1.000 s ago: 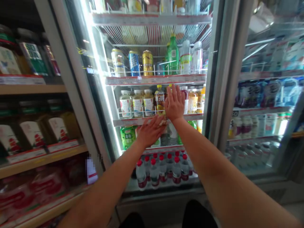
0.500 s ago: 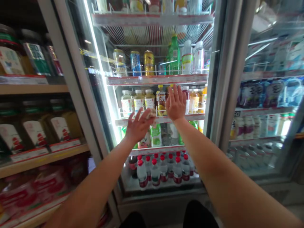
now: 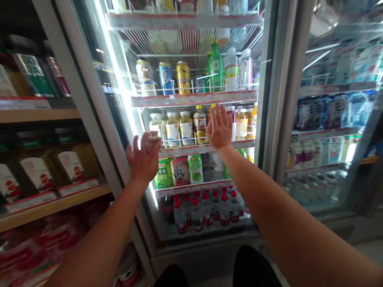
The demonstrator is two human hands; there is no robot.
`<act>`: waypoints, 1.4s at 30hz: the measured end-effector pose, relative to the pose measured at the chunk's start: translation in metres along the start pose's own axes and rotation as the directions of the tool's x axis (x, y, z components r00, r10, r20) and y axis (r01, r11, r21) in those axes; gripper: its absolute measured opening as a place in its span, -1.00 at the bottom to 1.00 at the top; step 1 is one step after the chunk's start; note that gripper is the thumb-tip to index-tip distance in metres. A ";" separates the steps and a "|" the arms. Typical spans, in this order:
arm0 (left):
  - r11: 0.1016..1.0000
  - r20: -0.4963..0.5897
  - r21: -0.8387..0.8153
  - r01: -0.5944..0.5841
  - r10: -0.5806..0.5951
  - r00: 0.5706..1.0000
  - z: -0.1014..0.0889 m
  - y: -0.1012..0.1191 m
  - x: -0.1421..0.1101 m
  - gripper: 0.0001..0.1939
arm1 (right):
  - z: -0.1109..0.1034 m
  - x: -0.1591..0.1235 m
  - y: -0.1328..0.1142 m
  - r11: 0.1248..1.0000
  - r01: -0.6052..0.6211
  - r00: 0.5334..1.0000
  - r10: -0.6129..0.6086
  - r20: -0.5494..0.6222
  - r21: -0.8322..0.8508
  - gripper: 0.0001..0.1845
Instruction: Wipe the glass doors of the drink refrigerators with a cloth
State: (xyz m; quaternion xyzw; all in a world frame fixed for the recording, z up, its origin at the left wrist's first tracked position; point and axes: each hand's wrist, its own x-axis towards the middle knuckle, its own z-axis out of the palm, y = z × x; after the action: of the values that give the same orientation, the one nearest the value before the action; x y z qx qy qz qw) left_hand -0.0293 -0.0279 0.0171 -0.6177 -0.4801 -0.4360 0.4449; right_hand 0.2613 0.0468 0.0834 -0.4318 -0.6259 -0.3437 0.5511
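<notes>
My left hand (image 3: 143, 158) holds a crumpled whitish cloth (image 3: 153, 141) between the thumb side and fingers, at the left part of a lit drinks fridge. Beside the cloth, behind it, stand pale-labelled bottles (image 3: 172, 130). My right hand (image 3: 220, 128) is raised with its fingers stretched out and palm forward, apparently flat against the fridge's glass door; the contact itself is hidden. Behind its fingers is a row of bottles, among them a dark tea bottle (image 3: 200, 125) with a yellow cap. Green and pink cartons (image 3: 180, 171) stand on the shelf below.
Cans (image 3: 183, 77) and a green bottle (image 3: 215, 65) fill an upper shelf. Red-capped water bottles (image 3: 196, 214) stand at the bottom. To the left is a wooden shelf (image 3: 54, 203) with large bottles; to the right, past a metal door frame (image 3: 283, 95), another drinks fridge.
My left hand, with the cloth, has moved left from the middle of the fridge to its left side. My right hand has stayed at nearly the same spot on the door.
</notes>
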 end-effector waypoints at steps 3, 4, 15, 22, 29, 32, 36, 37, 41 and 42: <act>0.994 -0.068 -0.003 0.111 -0.111 0.992 0.001 -0.002 0.004 -0.50 | 0.000 0.000 0.000 1.000 -0.002 1.000 0.002 0.006 -0.002 -0.39; 0.998 -0.046 -0.024 0.052 -0.053 0.997 0.003 0.001 -0.002 -0.50 | 0.000 0.000 0.000 1.000 -0.001 1.000 0.001 0.005 -0.004 -0.39; 0.994 -0.009 -0.039 0.105 -0.106 0.994 -0.004 -0.023 -0.025 -0.55 | -0.002 0.001 0.000 1.000 -0.005 1.000 0.006 0.023 -0.025 -0.38; 0.924 0.240 -0.035 -0.382 0.378 0.894 0.000 -0.016 -0.052 -0.54 | -0.002 0.000 0.000 1.000 -0.002 1.000 0.001 0.030 0.019 -0.38; 0.975 -0.111 0.090 0.202 -0.192 0.975 -0.001 -0.005 0.006 -0.48 | 0.000 0.000 0.001 0.999 0.004 1.000 -0.004 -0.007 0.043 -0.39; 0.984 0.006 0.002 -0.180 0.180 0.984 0.013 0.018 -0.023 -0.60 | 0.002 0.000 0.001 0.998 0.009 1.000 -0.008 -0.022 0.055 -0.39; 0.798 0.161 -0.127 -0.589 0.602 0.782 0.019 0.027 -0.032 -0.56 | 0.004 0.000 0.002 0.997 0.003 1.000 -0.002 -0.014 0.073 -0.38; 0.845 0.141 -0.082 -0.528 0.534 0.833 0.018 0.024 -0.023 -0.57 | 0.004 0.000 0.002 0.998 0.002 1.000 -0.001 -0.014 0.068 -0.38; 0.998 -0.152 0.011 0.058 -0.056 0.987 0.017 0.018 0.014 -0.55 | 0.005 0.000 0.003 0.997 0.007 1.000 -0.006 -0.017 0.070 -0.38; 0.992 -0.201 -0.007 0.123 -0.122 0.972 0.020 0.021 0.014 -0.53 | 0.005 0.001 0.003 0.997 0.008 1.000 -0.006 -0.013 0.083 -0.38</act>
State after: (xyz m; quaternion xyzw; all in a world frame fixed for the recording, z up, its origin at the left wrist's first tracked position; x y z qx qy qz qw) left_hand -0.0041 -0.0092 0.0230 -0.5384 -0.4710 -0.5216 0.4649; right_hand 0.2622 0.0527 0.0830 -0.4041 -0.6375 -0.3222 0.5714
